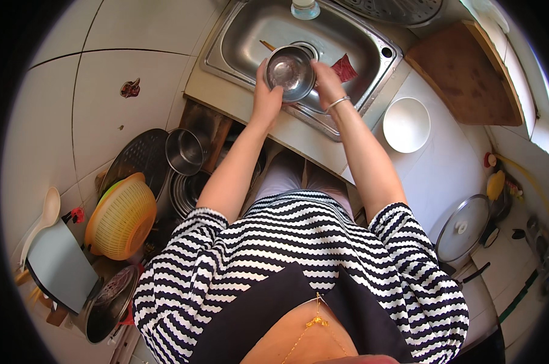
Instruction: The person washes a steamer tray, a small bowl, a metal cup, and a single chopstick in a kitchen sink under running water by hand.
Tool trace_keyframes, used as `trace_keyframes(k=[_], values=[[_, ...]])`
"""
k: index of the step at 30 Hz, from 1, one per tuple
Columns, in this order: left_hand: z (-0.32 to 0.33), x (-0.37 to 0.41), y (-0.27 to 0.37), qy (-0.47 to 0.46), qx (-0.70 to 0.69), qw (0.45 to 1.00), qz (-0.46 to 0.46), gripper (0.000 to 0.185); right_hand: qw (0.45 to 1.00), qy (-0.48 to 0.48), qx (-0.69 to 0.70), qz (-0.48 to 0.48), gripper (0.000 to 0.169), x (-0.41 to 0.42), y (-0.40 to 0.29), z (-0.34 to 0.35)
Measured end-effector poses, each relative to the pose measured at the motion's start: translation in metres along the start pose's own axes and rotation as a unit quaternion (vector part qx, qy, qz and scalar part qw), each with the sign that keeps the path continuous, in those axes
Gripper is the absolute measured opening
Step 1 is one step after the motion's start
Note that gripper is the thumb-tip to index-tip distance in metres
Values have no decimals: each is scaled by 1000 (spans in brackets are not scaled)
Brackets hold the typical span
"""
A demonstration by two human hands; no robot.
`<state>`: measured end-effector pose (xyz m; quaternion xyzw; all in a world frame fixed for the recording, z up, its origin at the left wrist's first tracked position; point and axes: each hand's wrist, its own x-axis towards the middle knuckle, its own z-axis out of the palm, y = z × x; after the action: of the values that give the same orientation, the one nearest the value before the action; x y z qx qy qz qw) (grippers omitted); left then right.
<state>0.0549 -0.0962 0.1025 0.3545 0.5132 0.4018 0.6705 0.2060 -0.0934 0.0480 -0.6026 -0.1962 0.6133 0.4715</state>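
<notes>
Over the stainless steel sink (245, 29), a small metal bowl (289, 75) is tilted so that its shiny inside faces me. My left hand (268, 98) grips its left side, with the thumb over the near rim. On the right side, my right hand (327, 83) holds the rim; a bracelet circles that wrist. A dark red cloth (345, 68) lies in the sink just beyond my right hand. The tip of what looks like chopsticks (267, 45) shows behind the bowl, near the drain (309, 47). A bit of red shows below the bowl, too hidden to identify.
A white bowl (406, 125) sits on the counter to the right, before a wooden cutting board (465, 75) leaning at the wall. Farther right is a glass lid (463, 227). Left of me are a metal pot (184, 151) and a yellow-orange colander (122, 220).
</notes>
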Motion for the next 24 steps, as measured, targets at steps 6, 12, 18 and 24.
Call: trace_keyframes(k=[6, 12, 18, 24], values=[[4, 80, -63, -44, 191, 980, -27, 53, 710, 155, -672, -143, 26, 50, 22, -58], [29, 103, -93, -67, 233, 966, -92, 51, 701, 72, -705, -81, 19, 67, 22, -78], [32, 112, -125, -64, 134, 979, -140, 52, 651, -28, -722, -232, 31, 49, 45, -64], [23, 114, -127, -42, 172, 976, -125, 60, 670, -129, -724, -102, 33, 26, 49, -49]])
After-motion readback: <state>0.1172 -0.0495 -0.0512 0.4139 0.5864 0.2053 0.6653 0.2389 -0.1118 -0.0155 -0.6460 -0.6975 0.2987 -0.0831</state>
